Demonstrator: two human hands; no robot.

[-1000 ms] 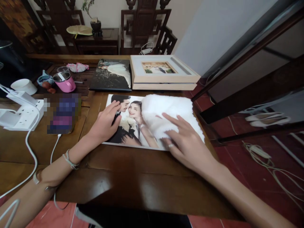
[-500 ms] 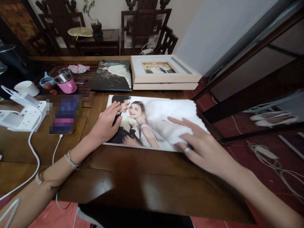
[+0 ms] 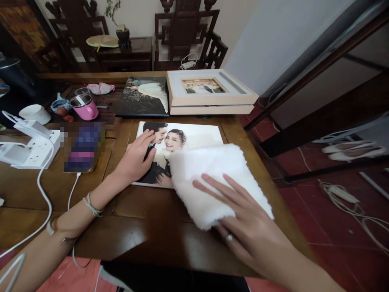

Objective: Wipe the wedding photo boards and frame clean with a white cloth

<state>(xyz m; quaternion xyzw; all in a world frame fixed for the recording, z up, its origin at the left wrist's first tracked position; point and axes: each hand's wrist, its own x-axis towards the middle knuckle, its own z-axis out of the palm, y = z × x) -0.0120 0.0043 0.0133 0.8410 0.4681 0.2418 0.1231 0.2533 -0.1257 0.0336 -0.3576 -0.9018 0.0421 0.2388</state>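
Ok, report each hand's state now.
Left hand: open, resting on the couple's photo.
Right hand: spread over the white fluffy cloth; can't tell if it grips.

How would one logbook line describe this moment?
left hand: on photo | right hand: on white cloth | cloth: partly covering photo

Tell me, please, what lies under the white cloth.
The white cloth overlaps the lower right part of the couple photo and some tabletop beside it; the photo's covered area, and anything else beneath, cannot be seen.
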